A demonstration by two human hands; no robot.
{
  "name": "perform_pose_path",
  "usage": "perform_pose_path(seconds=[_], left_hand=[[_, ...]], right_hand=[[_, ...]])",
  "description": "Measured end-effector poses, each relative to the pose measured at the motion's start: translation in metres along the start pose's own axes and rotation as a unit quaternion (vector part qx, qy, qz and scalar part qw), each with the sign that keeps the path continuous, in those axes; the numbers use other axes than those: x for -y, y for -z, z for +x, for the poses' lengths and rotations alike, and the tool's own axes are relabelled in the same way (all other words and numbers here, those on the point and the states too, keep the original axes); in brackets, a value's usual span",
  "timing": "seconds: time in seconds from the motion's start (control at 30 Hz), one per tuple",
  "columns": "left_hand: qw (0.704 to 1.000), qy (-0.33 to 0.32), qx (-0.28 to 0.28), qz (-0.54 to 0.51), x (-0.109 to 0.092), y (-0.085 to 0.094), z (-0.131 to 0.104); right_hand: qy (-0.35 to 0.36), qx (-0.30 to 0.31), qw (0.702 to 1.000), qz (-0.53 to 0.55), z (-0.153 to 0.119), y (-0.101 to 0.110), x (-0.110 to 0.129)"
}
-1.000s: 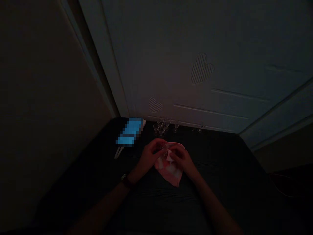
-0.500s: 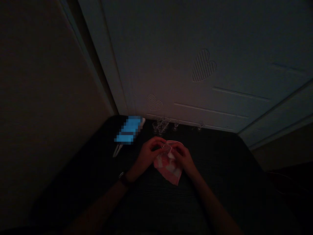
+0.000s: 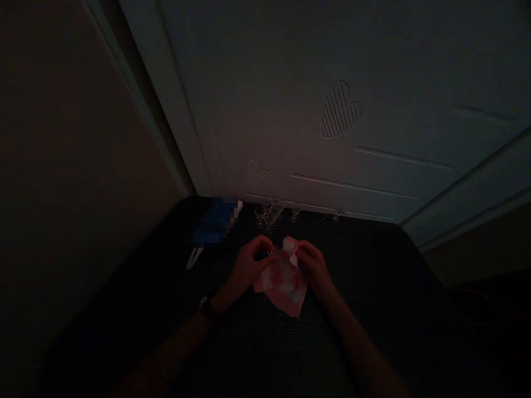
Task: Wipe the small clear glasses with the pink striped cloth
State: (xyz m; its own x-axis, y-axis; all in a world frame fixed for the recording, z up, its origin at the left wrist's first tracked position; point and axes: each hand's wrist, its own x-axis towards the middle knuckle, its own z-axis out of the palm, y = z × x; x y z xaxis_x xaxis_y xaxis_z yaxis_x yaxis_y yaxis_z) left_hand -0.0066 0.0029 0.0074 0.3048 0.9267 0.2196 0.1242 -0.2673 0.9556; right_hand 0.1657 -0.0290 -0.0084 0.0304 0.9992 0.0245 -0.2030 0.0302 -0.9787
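Note:
In dim light, a pink and white cloth (image 3: 286, 282) hangs between my two hands above the dark table. My right hand (image 3: 315, 265) pinches the bunched upper edge of the cloth. My left hand (image 3: 252, 262) has its thumb and fingers curved round a small clear glass (image 3: 274, 252), whose rim shows faintly between the fingertips; the rest of it is hard to make out against the cloth. A dark band and a watch are on my left wrist.
Several small stemmed glasses (image 3: 269, 214) stand by the wall, with another glass (image 3: 295, 213) beside them and one (image 3: 337, 215) farther right. A blurred-out blue device (image 3: 215, 221) with a white handle lies at the left.
My right hand has moved slightly right, drawing the cloth's upper edge away from the glass and bunching it. The blue device has dimmed. The view has shifted a little.

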Motion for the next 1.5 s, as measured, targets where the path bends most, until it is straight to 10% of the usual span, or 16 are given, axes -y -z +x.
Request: perform_pose_path(seconds=[0.53,0.83,1.2,1.5], left_hand=[[0.999,-0.017,0.03,-0.003,-0.003,-0.005,-0.003],[0.99,-0.076,0.047,0.111,-0.008,-0.004,-0.003],[0.896,-0.157,-0.15,0.388,-0.014,0.031,0.008],[0.837,-0.055,-0.209,0.502,-0.004,0.046,0.012]], right_hand=[[0.058,-0.092,0.993,-0.054,0.003,0.01,0.001],[0.173,-0.009,0.957,-0.234,-0.001,-0.001,0.002],[0.145,-0.003,0.965,-0.219,0.003,0.003,-0.004],[0.134,-0.018,0.968,-0.21,0.007,0.006,-0.009]])
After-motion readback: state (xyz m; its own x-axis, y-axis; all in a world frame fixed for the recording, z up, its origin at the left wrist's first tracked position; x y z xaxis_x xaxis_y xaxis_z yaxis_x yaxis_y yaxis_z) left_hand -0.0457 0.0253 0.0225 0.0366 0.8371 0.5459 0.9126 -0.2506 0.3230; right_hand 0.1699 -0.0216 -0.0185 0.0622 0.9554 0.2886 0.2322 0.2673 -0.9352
